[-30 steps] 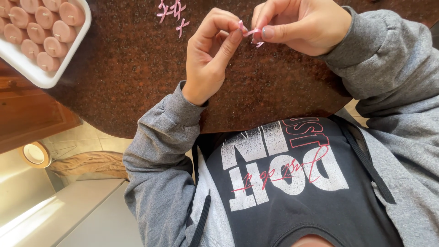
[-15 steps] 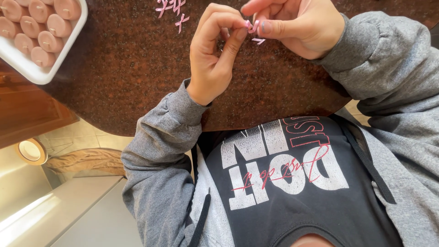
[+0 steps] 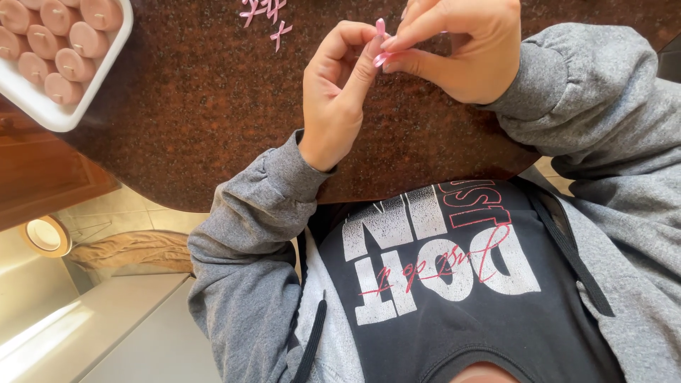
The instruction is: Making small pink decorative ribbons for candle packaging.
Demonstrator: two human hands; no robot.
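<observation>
my left hand [image 3: 337,99] and right hand [image 3: 461,50] meet above the dark speckled bench [image 3: 198,106], fingers of both closed tight on one small pink ribbon piece [image 3: 381,28]. i hold it raised off the bench, probably so both thumbs can work it; whether it is tied i cannot tell, it is too small. finished-looking pink bows [image 3: 266,14] lie at 11 o'clock from my hands, well apart. a white tray [image 3: 71,117] of pink rounds sits far off at 9 o'clock, within the left hand's reach.
</observation>
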